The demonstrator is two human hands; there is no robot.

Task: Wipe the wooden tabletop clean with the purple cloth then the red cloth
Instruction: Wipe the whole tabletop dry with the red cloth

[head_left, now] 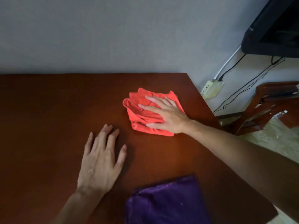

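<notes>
right hand flat, fingers spread, pressing red cloth mid-frame; left hand flat on wooden tabletop — purple cloth cut off at bottom edge.

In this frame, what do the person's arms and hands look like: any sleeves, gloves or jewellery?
Both the left hand and right hand are bare: no gloves, rings or watch show. Both forearms are uncovered as far as the frame reaches, so no sleeve is visible. Nails look short and unpainted.
</notes>
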